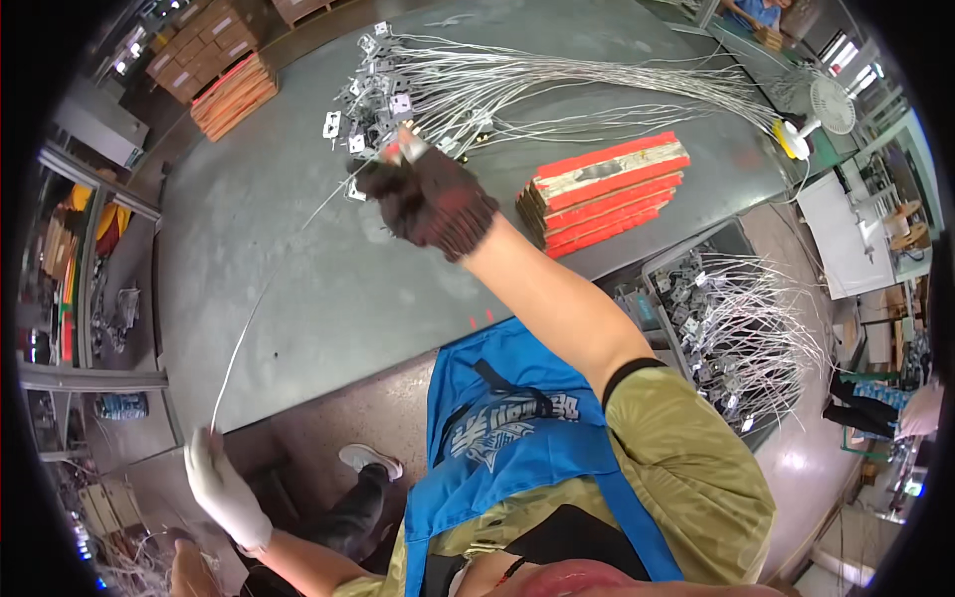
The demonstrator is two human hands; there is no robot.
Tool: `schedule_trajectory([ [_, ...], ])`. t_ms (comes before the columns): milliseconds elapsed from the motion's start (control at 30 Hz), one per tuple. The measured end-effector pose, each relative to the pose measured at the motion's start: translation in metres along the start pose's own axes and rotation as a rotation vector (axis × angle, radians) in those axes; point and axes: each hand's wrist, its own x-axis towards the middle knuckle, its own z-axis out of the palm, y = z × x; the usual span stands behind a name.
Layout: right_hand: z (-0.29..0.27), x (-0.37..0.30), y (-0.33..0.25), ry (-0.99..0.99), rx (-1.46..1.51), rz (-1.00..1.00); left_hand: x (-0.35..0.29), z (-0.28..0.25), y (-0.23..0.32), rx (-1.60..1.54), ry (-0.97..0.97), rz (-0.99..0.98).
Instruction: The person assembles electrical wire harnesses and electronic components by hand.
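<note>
My left hand (221, 490), in a white glove, is low at the left, past the table's near edge. Its fingers are closed on one end of a thin white wire (261, 298), which runs in a loose curve over the table. My right hand (430, 197), in a dark knitted glove with fingertips showing, reaches across the table with curled fingers closed at the wire's far end. Just beyond it lies a heap of small metal brackets (373, 95). A long bundle of white wires (597, 75) extends rightward from the heap. Exactly how the right fingertips grip is partly blurred.
A stack of red-edged boards (607, 194) stands on the grey table (298, 348) at right. Beside the table, a bin (686, 328) holds more wired brackets. A small white fan (831, 104) is at the far right corner. Cartons (204, 50) sit back left; a person (756, 15) is far right.
</note>
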Motion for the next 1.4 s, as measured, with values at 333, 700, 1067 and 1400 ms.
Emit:
schedule_trajectory([
  [333, 0.086, -0.072, -0.007, -0.306, -0.395, -0.402, -0.084, -0.006, -0.203, 0.067, 0.766, -0.247],
  [700, -0.133, -0.283, -0.206, -0.538, -0.583, -0.63, -0.027, 0.227, 0.098, -0.125, 0.061, 0.374],
  [1067, -0.277, -0.233, -0.273, 1.362, -0.981, -1.106, -0.041, 0.243, 0.174, -0.365, -0.197, 0.516],
  [1400, -0.285, -0.264, -0.284, 1.685, -2.75, -0.318, -0.058, 0.255, 0.198, -0.269, -0.277, 0.521],
])
